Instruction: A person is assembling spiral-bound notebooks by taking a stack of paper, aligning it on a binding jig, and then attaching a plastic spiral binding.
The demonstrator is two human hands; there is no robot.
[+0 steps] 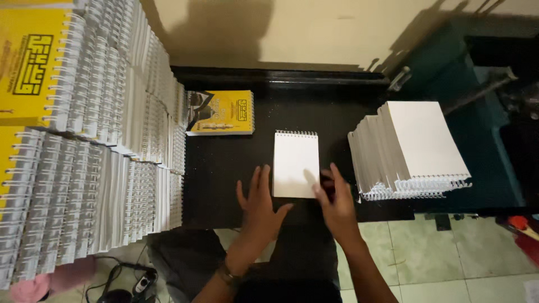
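Notepad — white, rectangular, wire-bound, on black table; both hands spread — right hand touching, left hand beside.

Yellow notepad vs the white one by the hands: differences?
The yellow notepad shows a printed cover; the white notepad shows a blank face. The yellow one lies landscape with its spiral on the right, untouched; the white one lies portrait with its spiral on top, right hand at its corner. Both are spiral-bound, flat on the black table.

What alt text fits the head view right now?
Two bare hands meet a small white spiral notebook on a black table: the right hand touches its lower right corner, the left hand lies open beside it. Stacked spiral notebooks flank both sides.
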